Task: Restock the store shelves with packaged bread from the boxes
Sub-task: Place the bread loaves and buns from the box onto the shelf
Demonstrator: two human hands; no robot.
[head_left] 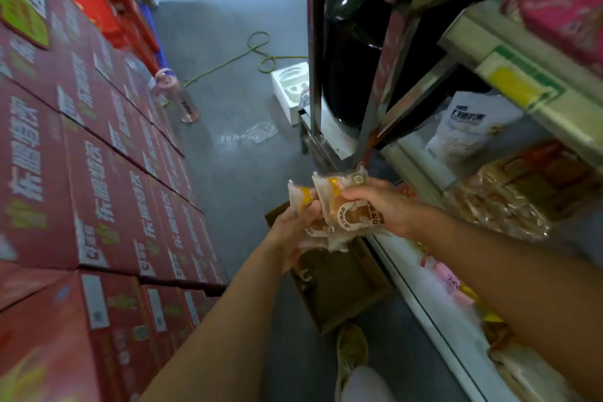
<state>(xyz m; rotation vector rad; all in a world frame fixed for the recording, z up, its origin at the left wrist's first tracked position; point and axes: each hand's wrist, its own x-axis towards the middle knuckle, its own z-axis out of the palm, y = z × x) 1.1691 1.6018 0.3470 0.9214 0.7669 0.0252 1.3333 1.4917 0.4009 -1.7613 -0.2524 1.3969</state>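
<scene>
While both hands hold packaged bread above the open cardboard box [339,284] on the floor, the step in hand looks like the carry from box to shelf. The left hand [293,225] has its fingers curled round one clear-wrapped bread packet [301,197], and the right hand [378,202] grips a second bread pack [350,212] with thumb and fingers wrapped across its printed face; the two packs overlap between the hands. They hang just beside the shelves [424,170] on the right, where bagged bread [509,202] already lies on the middle level and more packets sit on the lowest one. Next, I judge, the packs must swing right and be set into a free spot without crushing the soft loaves or snagging the metal post [315,52]. Stacked red cartons [98,157] fill the left.
</scene>
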